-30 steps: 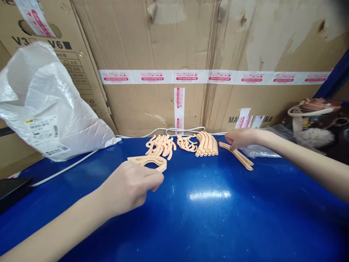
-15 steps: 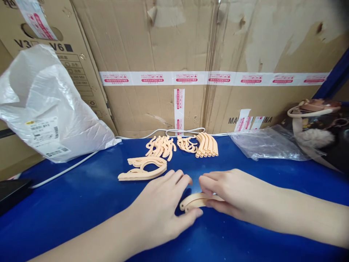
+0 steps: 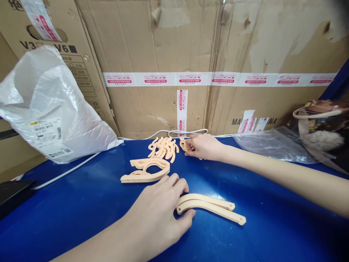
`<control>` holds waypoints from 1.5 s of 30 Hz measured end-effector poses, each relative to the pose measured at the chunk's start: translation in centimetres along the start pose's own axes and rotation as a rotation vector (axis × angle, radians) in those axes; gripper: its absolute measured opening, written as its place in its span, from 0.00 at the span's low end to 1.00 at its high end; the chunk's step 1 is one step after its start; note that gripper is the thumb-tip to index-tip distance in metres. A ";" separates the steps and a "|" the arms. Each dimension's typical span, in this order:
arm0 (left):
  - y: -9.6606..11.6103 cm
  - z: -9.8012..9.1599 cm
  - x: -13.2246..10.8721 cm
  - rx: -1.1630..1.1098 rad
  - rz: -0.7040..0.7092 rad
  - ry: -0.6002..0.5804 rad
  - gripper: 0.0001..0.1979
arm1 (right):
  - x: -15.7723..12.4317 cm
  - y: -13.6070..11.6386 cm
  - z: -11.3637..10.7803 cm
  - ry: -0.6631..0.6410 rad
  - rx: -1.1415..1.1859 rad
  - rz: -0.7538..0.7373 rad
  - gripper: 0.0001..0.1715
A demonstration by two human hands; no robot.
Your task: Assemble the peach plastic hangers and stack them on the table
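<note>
My left hand lies on the blue table with its fingers spread, the fingertips resting on the left ends of two long curved peach plastic arms. My right hand reaches to the back of the table and closes its fingers on a small peach hook piece; it covers the stack of curved pieces there. A heap of small peach hooks lies just left of it. A stack of assembled peach hanger pieces sits left of centre.
Taped cardboard boxes wall off the back. A white plastic mailing bag leans at the left, with a white cable running along the table. A clear plastic bag and a brown handbag sit at the right.
My right hand let go of the two long arms near the front and moved to the back, onto the small hook pieces. My left hand stayed at the arms' left ends.
</note>
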State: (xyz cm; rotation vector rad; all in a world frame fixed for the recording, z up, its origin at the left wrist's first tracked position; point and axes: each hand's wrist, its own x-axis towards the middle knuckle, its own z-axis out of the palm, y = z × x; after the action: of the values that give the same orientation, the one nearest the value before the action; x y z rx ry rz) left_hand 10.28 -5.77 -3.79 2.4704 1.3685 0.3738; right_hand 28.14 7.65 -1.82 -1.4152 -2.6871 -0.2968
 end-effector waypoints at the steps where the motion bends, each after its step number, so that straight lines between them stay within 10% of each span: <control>1: 0.0 -0.1 0.1 -0.006 0.005 0.006 0.07 | 0.3 -0.1 0.2 -0.011 0.014 0.027 0.13; 12: -0.2 -1.1 1.4 -0.048 0.005 0.004 0.13 | 2.2 1.9 1.0 -0.007 0.356 0.179 0.14; 17: -6.0 -6.2 6.4 0.122 -0.337 0.207 0.14 | -0.4 1.2 -0.7 0.043 0.454 0.123 0.15; 25: -13.4 -8.4 12.1 0.046 -0.681 -0.104 0.15 | -9.4 -0.4 -0.8 -0.061 0.457 0.034 0.13; 45: -12.2 -7.8 12.4 -0.128 -0.749 -0.106 0.15 | -13.9 2.1 0.6 -0.218 0.433 0.178 0.18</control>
State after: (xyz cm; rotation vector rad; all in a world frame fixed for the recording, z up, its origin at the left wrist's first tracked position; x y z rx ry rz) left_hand 4.36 11.94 -0.14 1.6775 1.9994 0.1413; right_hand 37.74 -2.23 -4.44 -1.5957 -2.5346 0.4493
